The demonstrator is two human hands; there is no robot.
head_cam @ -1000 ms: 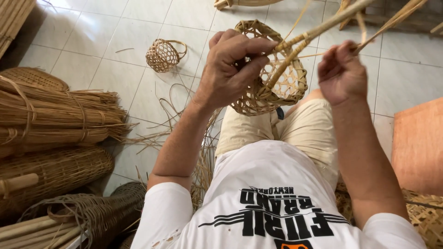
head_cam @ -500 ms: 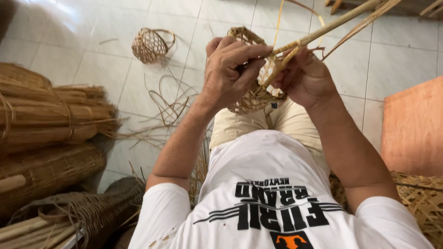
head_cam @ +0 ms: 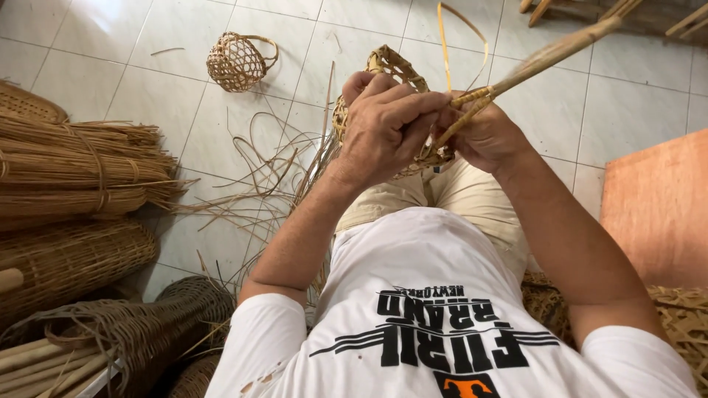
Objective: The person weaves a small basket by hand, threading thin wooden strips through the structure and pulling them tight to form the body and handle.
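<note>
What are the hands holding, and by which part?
Both hold a small woven basket over the lap: left hand wraps its rim and side, right hand pinches the long cane strips where they meet the rim.

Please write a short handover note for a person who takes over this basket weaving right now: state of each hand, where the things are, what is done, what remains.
Left hand: closed over the half-woven basket, held above the lap.
Right hand: closed on the wrapped end of the cane stakes, which point up and right.
A thin strip loops up from the work.
Finished small basket with handle lies on the tile floor, far left. Loose strips lie on the floor beside the left forearm. Reed bundles lie at left.
Done: the visible basket wall is woven.
Left: stakes stand free, so rim appears unfinished.
</note>
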